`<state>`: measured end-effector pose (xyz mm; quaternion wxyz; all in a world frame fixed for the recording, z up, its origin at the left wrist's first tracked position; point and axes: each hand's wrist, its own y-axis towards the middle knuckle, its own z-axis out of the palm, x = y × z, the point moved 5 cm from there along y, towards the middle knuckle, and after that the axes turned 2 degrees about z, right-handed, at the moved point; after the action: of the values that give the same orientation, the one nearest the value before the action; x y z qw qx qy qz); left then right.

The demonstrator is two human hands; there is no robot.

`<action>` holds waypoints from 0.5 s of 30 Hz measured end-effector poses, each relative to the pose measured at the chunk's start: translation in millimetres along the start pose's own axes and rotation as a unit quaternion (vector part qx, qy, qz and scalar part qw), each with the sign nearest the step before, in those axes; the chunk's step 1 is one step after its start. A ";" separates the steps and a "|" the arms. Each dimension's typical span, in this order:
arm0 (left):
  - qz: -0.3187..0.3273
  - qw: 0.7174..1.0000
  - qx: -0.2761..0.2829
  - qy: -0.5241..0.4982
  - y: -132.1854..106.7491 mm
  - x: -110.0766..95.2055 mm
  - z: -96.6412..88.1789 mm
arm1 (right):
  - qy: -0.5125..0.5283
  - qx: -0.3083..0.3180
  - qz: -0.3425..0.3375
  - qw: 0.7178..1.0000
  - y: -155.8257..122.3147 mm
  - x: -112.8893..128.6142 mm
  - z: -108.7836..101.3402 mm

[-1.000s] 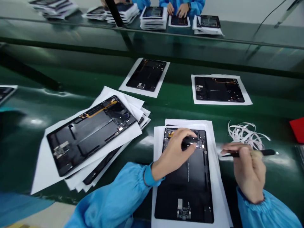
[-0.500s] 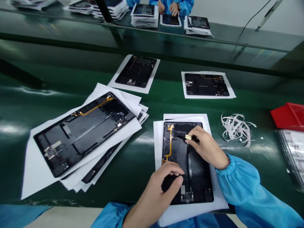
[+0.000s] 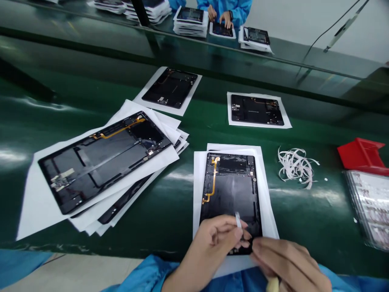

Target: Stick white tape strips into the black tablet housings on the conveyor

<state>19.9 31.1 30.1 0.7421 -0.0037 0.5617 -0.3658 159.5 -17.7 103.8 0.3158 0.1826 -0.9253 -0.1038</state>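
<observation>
A black tablet housing (image 3: 227, 190) lies open side up on white paper sheets (image 3: 269, 219) in front of me, an orange flex cable (image 3: 215, 176) along its left side. Above its lower part, my left hand (image 3: 217, 241) pinches a thin whitish strip (image 3: 238, 220) between thumb and finger. My right hand (image 3: 291, 261) is closed at the lower right corner, partly blurred. A small pale yellow piece (image 3: 272, 284) shows under its fingers, its kind unclear. Both hands cover the housing's bottom end.
To the left, a larger housing (image 3: 106, 158) tops a fanned stack with papers. Two more housings (image 3: 170, 89) (image 3: 257, 109) lie behind. At right are curled white strips (image 3: 296, 164), a red bin (image 3: 361, 156) and clear trays (image 3: 369, 207). A co-worker's hands (image 3: 223, 18) work across a partition.
My right hand has come down from the housing's upper middle to its lower right corner. The left hand now pinches a whitish strip. The view has shifted slightly.
</observation>
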 end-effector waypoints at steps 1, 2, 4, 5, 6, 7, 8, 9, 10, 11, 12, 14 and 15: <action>0.018 0.999 -0.017 0.028 0.8 1.8 -3.4 | -0.004 0.000 0.004 1.000 2.5 -5.6 2.2; 0.040 0.997 -0.032 0.063 1.4 2.9 -6.4 | -0.009 0.006 0.004 1.000 6.1 -10.8 5.3; 0.083 0.984 -0.045 0.149 1.7 2.5 -10.0 | -0.024 0.027 -0.006 0.999 14.2 -18.1 12.3; 0.103 0.975 -0.048 0.193 1.2 1.1 -10.8 | -0.035 0.037 -0.013 0.999 17.8 -20.2 15.6; 0.122 0.963 -0.049 0.234 0.3 -1.1 -11.2 | -0.046 0.047 -0.022 0.998 20.4 -21.5 18.6; 0.140 0.951 -0.050 0.271 -0.8 -3.9 -11.2 | -0.057 0.055 -0.032 0.996 21.9 -22.1 21.1; 0.157 0.940 -0.051 0.300 -1.9 -7.0 -10.9 | -0.067 0.058 -0.042 0.995 22.3 -22.2 22.7; 0.172 0.930 -0.047 0.322 -2.9 -10.1 -10.1 | -0.075 0.058 -0.051 0.994 21.8 -22.0 23.5; 0.188 0.921 -0.041 0.338 -3.6 -13.2 -8.9 | -0.084 0.057 -0.057 0.993 20.6 -21.7 23.7; 0.205 0.913 -0.034 0.351 -4.1 -16.2 -7.5 | -0.095 0.057 -0.064 0.992 19.2 -21.2 23.6; 0.225 0.903 -0.026 0.365 -4.3 -18.9 -5.8 | -0.110 0.061 -0.071 0.989 17.9 -20.6 23.4; 0.271 0.871 -0.013 0.410 -4.2 -23.5 -1.9 | -0.147 0.074 -0.087 0.983 16.3 -19.1 22.5; 0.296 0.847 -0.010 0.441 -4.1 -25.2 0.2 | -0.164 0.082 -0.093 0.979 16.1 -18.5 21.8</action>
<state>15.4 41.8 52.9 0.4893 0.3174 0.8077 -0.0862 155.1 6.1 81.7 0.1330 0.2734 -0.9489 -0.0851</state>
